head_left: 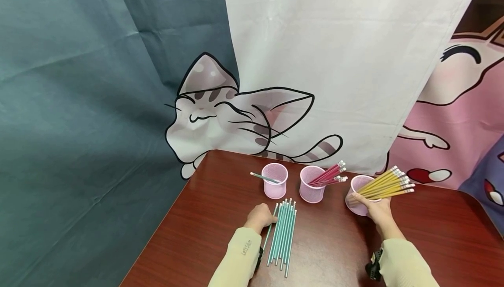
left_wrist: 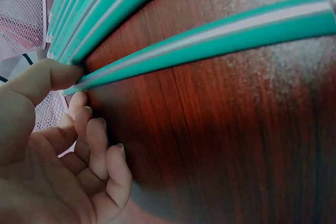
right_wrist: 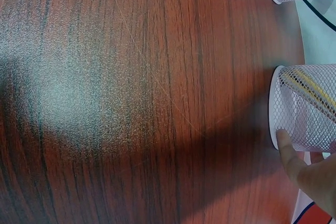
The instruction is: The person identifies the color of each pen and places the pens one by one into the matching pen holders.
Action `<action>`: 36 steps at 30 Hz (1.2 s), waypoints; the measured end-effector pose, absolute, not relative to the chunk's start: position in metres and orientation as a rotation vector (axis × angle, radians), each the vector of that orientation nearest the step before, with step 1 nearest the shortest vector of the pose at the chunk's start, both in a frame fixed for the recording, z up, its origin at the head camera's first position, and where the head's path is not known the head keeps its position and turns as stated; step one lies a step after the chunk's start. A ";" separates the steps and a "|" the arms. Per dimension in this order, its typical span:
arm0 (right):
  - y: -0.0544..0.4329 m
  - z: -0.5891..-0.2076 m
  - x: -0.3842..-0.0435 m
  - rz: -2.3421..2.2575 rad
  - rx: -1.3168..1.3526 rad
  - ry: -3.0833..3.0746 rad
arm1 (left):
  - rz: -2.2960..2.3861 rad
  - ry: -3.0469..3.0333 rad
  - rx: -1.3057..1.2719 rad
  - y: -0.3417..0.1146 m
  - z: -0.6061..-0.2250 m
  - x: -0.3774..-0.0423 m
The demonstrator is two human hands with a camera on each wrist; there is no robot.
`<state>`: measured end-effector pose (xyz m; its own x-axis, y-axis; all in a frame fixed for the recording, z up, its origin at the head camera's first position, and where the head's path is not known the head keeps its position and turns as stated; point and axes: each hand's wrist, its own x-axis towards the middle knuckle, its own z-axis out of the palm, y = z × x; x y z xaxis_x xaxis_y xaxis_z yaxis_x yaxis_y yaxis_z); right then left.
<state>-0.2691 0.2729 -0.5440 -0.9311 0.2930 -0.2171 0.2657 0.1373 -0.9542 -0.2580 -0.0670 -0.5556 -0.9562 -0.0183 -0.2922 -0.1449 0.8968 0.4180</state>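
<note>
Between thumb and index finger my left hand [head_left: 260, 216] pinches one teal pencil [left_wrist: 210, 43] near its eraser end; the pencil slants along the tabletop. Just right of it lies a loose bundle of several teal pencils [head_left: 282, 239], erasers pointing away. My right hand [head_left: 379, 212] holds the right pink mesh pencil cup [head_left: 352, 203], its thumb against the mesh in the right wrist view. Several yellow pencils [head_left: 387, 184] lean rightward out of that cup. The fingers on the cup's far side are mostly hidden.
A pink mesh cup [head_left: 275, 191] at the back left contains one teal pencil [head_left: 261, 176] leaning left. Beside it, the middle mesh cup [head_left: 312, 194] contains several dark red pencils [head_left: 327, 176]. The brown wooden table [head_left: 334, 243] meets a printed cat curtain [head_left: 220, 120] behind.
</note>
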 end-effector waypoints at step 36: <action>0.273 -0.551 -0.271 1.959 -0.536 -2.258 | 0.923 2.793 -0.009 -0.083 -0.549 -0.261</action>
<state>-0.2711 0.2734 -0.5505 -0.9325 0.3286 -0.1500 0.1948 0.1079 -0.9749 -0.2605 -0.0826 -0.5495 -0.9800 0.0570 -0.1908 -0.0680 0.8051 0.5893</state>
